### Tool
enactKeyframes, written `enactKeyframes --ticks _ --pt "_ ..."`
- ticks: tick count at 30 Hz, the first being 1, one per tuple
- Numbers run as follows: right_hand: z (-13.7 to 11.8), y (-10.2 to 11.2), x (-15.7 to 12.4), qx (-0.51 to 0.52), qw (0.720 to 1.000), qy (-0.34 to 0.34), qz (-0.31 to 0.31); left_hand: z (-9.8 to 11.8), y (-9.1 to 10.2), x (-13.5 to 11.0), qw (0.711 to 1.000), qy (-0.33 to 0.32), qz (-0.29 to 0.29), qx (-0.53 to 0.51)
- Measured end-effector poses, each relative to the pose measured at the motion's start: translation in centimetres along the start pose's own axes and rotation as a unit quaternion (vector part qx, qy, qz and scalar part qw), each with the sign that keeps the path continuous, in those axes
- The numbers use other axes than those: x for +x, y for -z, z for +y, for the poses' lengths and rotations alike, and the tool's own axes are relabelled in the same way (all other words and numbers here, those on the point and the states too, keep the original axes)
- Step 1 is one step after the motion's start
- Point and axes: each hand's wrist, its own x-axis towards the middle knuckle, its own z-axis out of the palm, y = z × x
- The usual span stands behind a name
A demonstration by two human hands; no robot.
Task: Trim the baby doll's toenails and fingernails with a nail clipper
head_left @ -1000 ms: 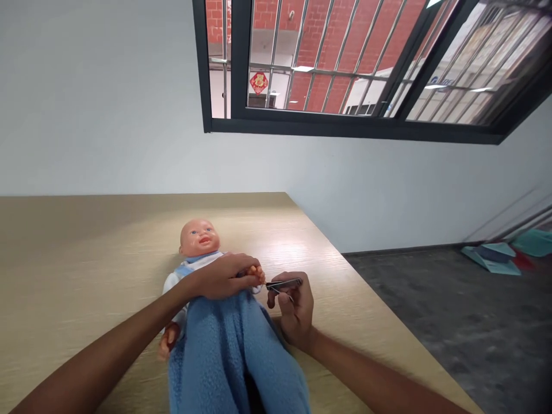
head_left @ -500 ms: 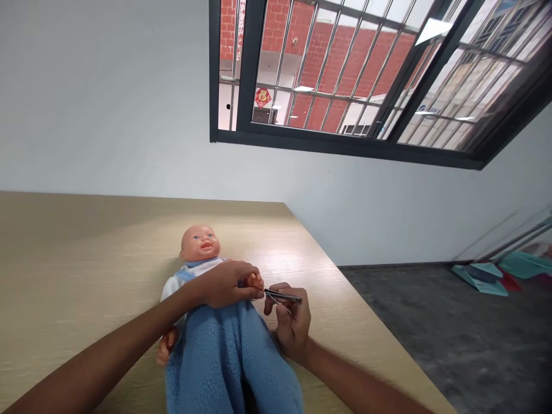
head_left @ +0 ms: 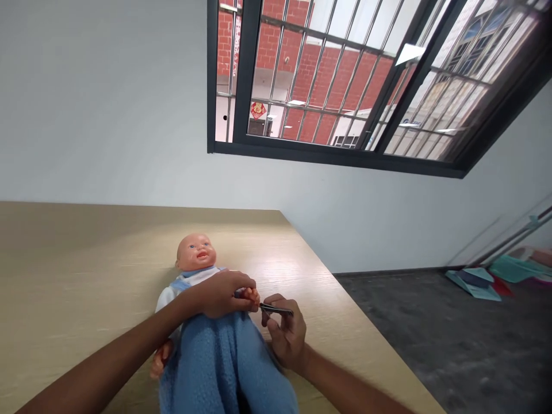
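1. One broad wooden table (head_left: pixel 77 264), pale tan, filling the lower left of the view, with its far right corner near the grey wall (head_left: pixel 107 115).
2. Above that, a dark-framed window (head_left: pixel 340 152) with metal bars, showing red brick outside.
3. Off the table's right edge, dark grey floor (head_left: pixel 452 345), with teal and red flat pieces (head_left: pixel 478 284) lying against the wall at far right.
4. Lying face up on the table, a baby doll (head_left: pixel 196 253), head toward the wall, white top and light blue bib at the chest.
5. Draped over the doll from the waist down, a blue fleece blanket (head_left: pixel 219 362), running off the bottom edge of the view.
6. Reaching in from the lower left across the doll's chest, the left hand (head_left: pixel 222 293), fingers clenched around the doll's small hand (head_left: pixel 250 297) and holding it just clear of the blanket.
7. Coming in from the lower right, the right hand (head_left: pixel 287 336), resting beside the blanket, thumb and fingers pinched on a small metal nail clipper (head_left: pixel 276 310).
8. Held roughly level, the clipper with its tip pointing left, right at the doll's fingertips; too small to tell whether actually touching.
9. Peeking out beside the blanket at lower left, the doll's other hand (head_left: pixel 156 363), lying on the table beneath the left forearm.
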Motion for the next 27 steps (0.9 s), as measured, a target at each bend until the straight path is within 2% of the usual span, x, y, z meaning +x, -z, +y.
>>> enactKeyframes --ticks 10,27 --pt "-0.5 0.0 0.8 -0.031 0.998 0.003 -0.047 -0.4 0.4 -0.4 0.998 0.044 -0.027 0.046" --pt "-1.1 0.0 1.2 -0.103 0.992 0.058 -0.052 -0.4 0.2 -0.3 0.998 0.017 -0.022 0.060"
